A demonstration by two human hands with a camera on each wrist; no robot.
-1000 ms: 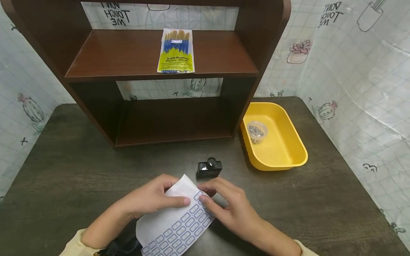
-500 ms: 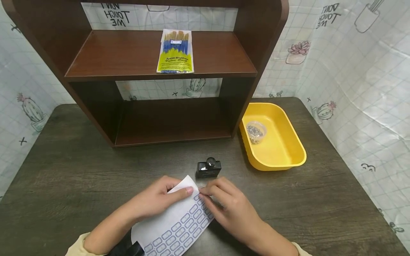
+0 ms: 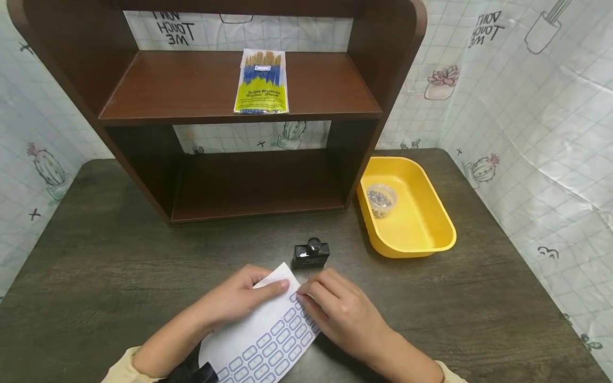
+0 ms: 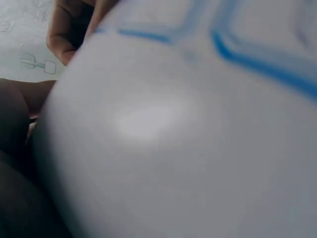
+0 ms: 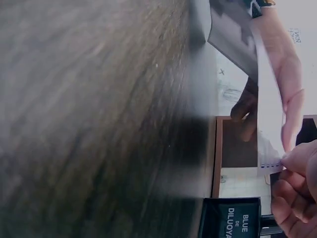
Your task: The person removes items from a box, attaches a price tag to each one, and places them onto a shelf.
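Counter [image 3: 119,271] below. Sheet of labels [image 3: 249,335] held tilted over it, printed side up. Left hand [image 3: 241,298] grips the sheet's far end, thumb on top; a loose hold could let it buckle. Right hand [image 3: 347,314] pinches at the sheet's right edge; a crooked pull might tear paper. Dark bottle [image 3: 311,256] stands just beyond both hands: a sudden slip could knock it. Top label [image 3: 293,298], beside that pinch: whether peeled, cannot tell.

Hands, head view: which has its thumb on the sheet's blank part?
The left hand, its thumb across the white area of the sheet; the right hand pinches at the edge by the labels.
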